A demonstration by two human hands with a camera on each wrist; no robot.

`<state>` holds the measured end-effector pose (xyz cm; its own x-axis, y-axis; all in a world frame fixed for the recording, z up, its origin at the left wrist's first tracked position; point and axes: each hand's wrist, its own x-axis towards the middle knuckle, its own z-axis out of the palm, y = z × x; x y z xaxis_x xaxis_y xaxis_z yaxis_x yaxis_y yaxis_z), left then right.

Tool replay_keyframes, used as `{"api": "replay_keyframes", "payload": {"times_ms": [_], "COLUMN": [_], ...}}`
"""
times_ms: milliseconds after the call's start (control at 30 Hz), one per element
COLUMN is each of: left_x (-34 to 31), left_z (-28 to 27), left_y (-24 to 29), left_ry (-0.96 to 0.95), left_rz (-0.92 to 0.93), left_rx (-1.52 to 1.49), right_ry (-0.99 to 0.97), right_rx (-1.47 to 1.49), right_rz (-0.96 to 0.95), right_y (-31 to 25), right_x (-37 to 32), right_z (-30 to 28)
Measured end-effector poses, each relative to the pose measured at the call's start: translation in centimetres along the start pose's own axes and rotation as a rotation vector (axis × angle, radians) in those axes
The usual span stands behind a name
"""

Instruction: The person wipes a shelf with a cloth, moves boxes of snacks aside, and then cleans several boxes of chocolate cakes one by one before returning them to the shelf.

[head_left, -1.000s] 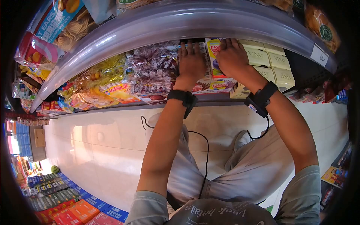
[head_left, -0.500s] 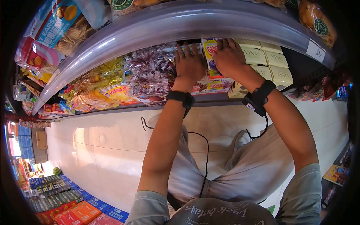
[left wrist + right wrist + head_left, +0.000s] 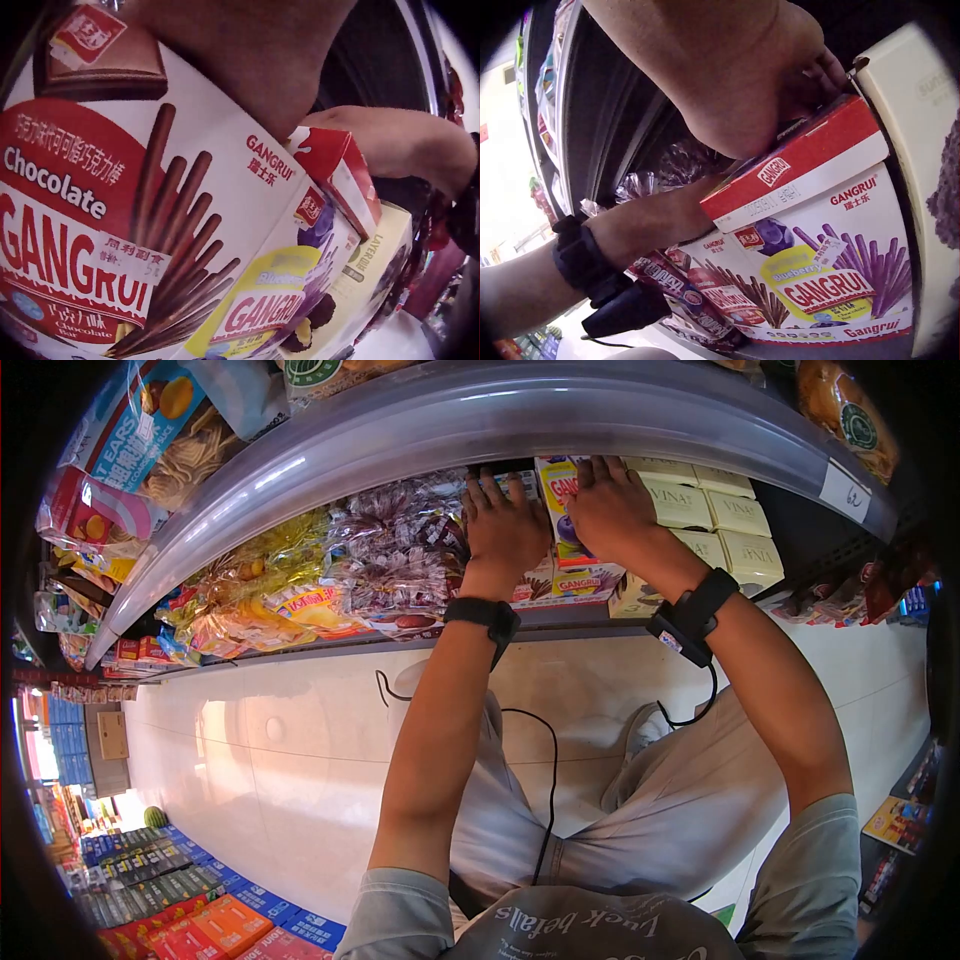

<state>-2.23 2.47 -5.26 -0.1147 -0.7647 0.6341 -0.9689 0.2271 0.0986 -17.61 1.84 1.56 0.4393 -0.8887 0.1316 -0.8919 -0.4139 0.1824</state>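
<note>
My left hand [image 3: 505, 535] rests with fingers stretched forward over the chocolate stick box [image 3: 82, 202], a white and red carton marked GANGRUI. Beside it, my right hand [image 3: 608, 510] lies over a thin red-edged box [image 3: 795, 165]. That box lies on top of the blueberry stick carton [image 3: 832, 277], whose front faces out with purple sticks printed on it. In the head view, a yellow and purple face of the thin box [image 3: 555, 500] shows left of my right fingers. The right palm covers part of that face.
Cream boxes marked VINA [image 3: 720, 525] are stacked right of my right hand. Clear-wrapped purple snack bags [image 3: 400, 545] stand left of my left hand. A curved plastic shelf edge [image 3: 500, 415] with a price tag [image 3: 845, 490] spans above both hands.
The head view has shifted slightly. Both hands stay over the same boxes, and the left fingers look a little more spread. Nothing has been picked up.
</note>
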Motion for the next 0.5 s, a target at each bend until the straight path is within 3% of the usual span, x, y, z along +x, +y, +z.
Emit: {"api": "replay_keyframes", "payload": {"times_ms": [167, 500], "left_x": [0.0, 0.3], "left_z": [-0.2, -1.9], "left_y": [0.0, 0.3], "left_ry": [-0.114, -0.013], "left_rz": [-0.043, -0.042], "left_rx": [-0.026, -0.158], "right_ry": [0.006, -0.005], "right_rx": [0.045, 0.024], "right_rz": [0.014, 0.011], "right_y": [0.0, -0.3], "right_x": [0.0, 0.1], "right_z": [0.1, 0.1]}}
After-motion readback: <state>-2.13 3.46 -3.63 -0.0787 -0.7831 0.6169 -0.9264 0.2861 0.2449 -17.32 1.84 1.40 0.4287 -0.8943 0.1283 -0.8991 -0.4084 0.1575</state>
